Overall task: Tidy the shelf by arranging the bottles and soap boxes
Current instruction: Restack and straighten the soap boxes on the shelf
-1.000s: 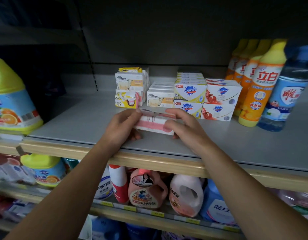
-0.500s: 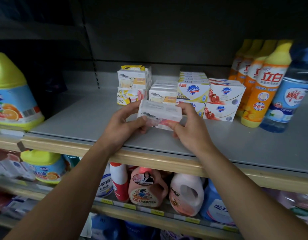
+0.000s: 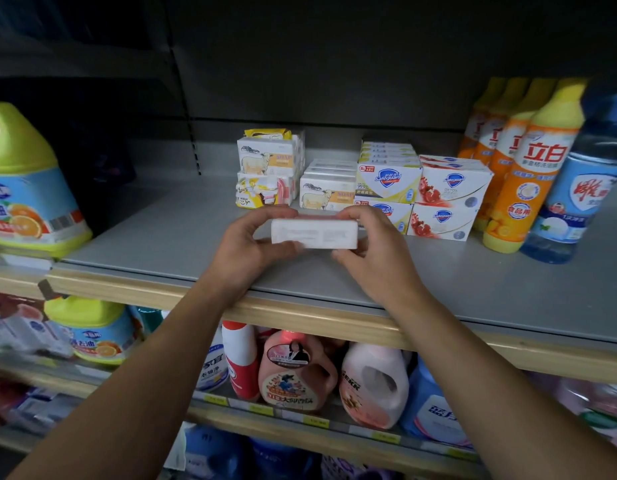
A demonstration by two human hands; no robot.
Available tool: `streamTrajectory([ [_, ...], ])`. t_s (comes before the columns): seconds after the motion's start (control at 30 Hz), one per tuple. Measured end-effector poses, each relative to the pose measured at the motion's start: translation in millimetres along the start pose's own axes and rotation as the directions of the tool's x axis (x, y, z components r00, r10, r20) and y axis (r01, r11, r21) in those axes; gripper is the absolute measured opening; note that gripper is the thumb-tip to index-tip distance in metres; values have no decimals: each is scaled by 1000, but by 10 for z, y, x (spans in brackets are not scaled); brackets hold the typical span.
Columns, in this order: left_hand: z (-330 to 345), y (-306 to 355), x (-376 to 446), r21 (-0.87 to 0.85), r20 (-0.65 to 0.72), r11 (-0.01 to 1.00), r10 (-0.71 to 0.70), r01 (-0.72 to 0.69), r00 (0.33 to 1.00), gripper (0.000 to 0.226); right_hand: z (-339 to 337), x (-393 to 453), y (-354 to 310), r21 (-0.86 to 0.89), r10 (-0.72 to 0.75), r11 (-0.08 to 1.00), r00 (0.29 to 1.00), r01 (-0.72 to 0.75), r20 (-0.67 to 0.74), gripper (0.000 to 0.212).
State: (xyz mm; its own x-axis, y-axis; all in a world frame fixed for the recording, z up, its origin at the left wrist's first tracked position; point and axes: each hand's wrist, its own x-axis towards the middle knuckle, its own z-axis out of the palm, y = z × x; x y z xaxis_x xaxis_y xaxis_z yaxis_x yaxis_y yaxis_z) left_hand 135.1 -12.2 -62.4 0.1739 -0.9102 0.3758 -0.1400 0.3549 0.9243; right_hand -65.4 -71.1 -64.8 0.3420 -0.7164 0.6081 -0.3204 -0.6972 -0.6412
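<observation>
Between both hands, left hand [image 3: 246, 244] and right hand [image 3: 373, 252] pinch the soap box [image 3: 314, 233]; set it level, probably atop the stack [image 3: 326, 194] just beyond the grip.

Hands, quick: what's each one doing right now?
Left hand: curled round the left end of the white soap box.
Right hand: curled round the right end of the same box, held above the shelf.
</observation>
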Motion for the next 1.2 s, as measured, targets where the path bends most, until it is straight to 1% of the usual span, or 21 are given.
streamTrajectory([
  [0.07, 33, 11, -7, 148, -27, 988, 40, -36, 999, 44, -13, 1, -5, 4, 41, 999, 999, -41, -30, 44],
  [0.13, 65, 10, -6, 330, -80, 943, 81, -51, 993, 44, -24, 1, 5, 7, 89, 996, 996, -89, -28, 41],
  [0.17, 77, 10, -5, 391, -107, 920, 88, -39, 990, 47, -27, -1, 9, 3, 112, 994, 994, -112, -13, 39],
  [0.27, 111, 9, -16, 534, -147, 845, 125, -27, 981, 44, -18, -1, 5, -21, 153, 988, 988, -152, 38, 34],
  [0.33, 128, 29, -26, 606, -150, 794, 178, -52, 973, 44, -24, 13, -21, -25, 151, 988, 988, -150, 21, 33],
  [0.4, 149, 77, -23, 689, -81, 712, 257, -132, 963, 49, -82, 76, -45, -52, 121, 991, 991, -124, -56, 32],
  [0.43, 164, 104, -17, 733, -8, 650, 302, -199, 953, 50, -135, 132, -48, -99, 90, 990, 990, -101, -105, 33],
  [0.5, 189, 133, 19, 793, 149, 516, 351, -324, 924, 49, -274, 305, -39, -262, 7, 963, 984, -53, -176, 37],
  [0.53, 200, 138, 49, 815, 200, 461, 346, -352, 917, 49, -350, 409, -20, -358, -35, 933, 981, -36, -191, 39],
  [0.6, 199, 129, 146, 853, 226, 400, 295, -334, 928, 49, -483, 612, 39, -530, -93, 848, 978, -21, -187, 45],
  [0.63, 187, 113, 212, 870, 210, 392, 254, -299, 944, 50, -529, 703, 75, -597, -101, 802, 981, -19, -166, 47],
  [0.7, 160, 59, 357, 892, 157, 394, 183, -219, 971, 52, -572, 846, 177, -697, -67, 716, 993, -17, -93, 52],
  [0.77, 154, -14, 519, 898, 112, 408, 154, -167, 982, 52, -564, 930, 295, -775, -1, 632, 1000, -18, -24, 53],
  [0.83, 184, -103, 704, 896, 93, 420, 146, -147, 985, 51, -529, 963, 394, -821, 18, 570, 1000, -15, -5, 51],
  [0.93, 273, -243, 994, 902, 86, 407, 159, -145, 984, 51, -482, 973, 469, -835, 0, 550, 1000, -24, -28, 51],
  [1.07, 410, -403, 1307, 906, 70, 401, 178, -137, 982, 51, -485, 978, 507, -846, -27, 534, 999, -5, -23, 52],
  [1.2, 458, -487, 1499, 906, 93, 390, 198, -165, 976, 50, -483, 969, 538, -843, -52, 538, 998, 8, -24, 52],
])
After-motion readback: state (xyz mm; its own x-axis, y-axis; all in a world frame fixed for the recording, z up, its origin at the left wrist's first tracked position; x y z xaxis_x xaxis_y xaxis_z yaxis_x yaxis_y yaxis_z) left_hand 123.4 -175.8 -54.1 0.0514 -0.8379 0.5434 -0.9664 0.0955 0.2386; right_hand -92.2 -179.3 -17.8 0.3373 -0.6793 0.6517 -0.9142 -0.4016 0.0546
